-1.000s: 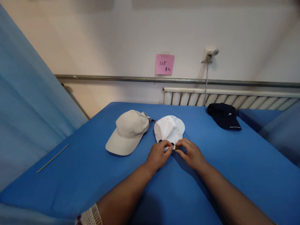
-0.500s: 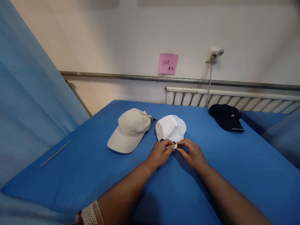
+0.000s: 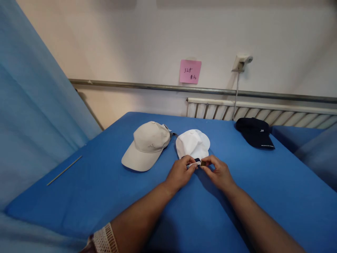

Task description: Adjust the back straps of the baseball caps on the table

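Note:
A white baseball cap (image 3: 191, 144) lies on the blue-covered table (image 3: 110, 203), its back strap towards me and its brim pointing away. My left hand (image 3: 181, 171) pinches the white end of the strap (image 3: 194, 163) between thumb and forefinger. Close beside it, my right hand (image 3: 218, 172) grips the small brownish buckle (image 3: 203, 163) at the strap's other side. A bit of dark blue lining shows between the fingertips. To the left sits a beige cap (image 3: 147, 144) with its brim towards the front, apart from both hands.
A navy cap (image 3: 255, 133) rests at the back right. At the left lies a thin stick (image 3: 64, 170). Behind the table run a metal rail (image 3: 147, 86) and a radiator (image 3: 221, 109), below a pink note (image 3: 190, 71) and a wall socket (image 3: 240, 64). A blue curtain (image 3: 39, 91) hangs at the left.
The strap's white end now lies slanted by my left fingers, and more dark lining shows at the buckle. Both hands keep their pinch. The whole view has shifted slightly.

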Action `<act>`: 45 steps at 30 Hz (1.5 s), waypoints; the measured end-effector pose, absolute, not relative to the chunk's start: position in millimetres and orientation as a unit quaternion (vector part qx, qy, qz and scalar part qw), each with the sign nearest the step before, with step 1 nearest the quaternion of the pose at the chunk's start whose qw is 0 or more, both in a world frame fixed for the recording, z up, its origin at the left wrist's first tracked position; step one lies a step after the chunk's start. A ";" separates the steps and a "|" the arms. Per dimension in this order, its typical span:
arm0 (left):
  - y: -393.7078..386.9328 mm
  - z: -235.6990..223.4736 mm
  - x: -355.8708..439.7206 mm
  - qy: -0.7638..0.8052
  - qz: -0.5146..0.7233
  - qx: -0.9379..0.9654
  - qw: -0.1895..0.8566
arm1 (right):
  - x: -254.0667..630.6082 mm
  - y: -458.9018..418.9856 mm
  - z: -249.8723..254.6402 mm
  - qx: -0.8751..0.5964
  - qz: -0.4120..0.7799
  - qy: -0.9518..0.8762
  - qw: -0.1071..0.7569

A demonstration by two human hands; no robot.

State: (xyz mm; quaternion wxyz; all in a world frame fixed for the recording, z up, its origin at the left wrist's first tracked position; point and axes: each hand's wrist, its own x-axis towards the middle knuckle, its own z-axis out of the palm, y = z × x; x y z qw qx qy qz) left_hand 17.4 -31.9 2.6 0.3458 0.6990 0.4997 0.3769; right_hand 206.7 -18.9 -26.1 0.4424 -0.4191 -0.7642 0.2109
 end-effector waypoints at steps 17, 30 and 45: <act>-29.8 3.4 18.0 0.505 0.386 0.675 0.374 | 212.6 -20.1 -19.8 -0.401 0.184 -0.808 0.391; -30.7 4.7 17.2 0.488 0.364 0.714 0.346 | 208.6 -23.0 -15.4 -0.355 0.189 -0.824 0.399; -36.6 10.4 18.2 0.508 0.327 0.755 0.257 | 209.4 -18.8 -21.1 -0.376 0.214 -0.796 0.424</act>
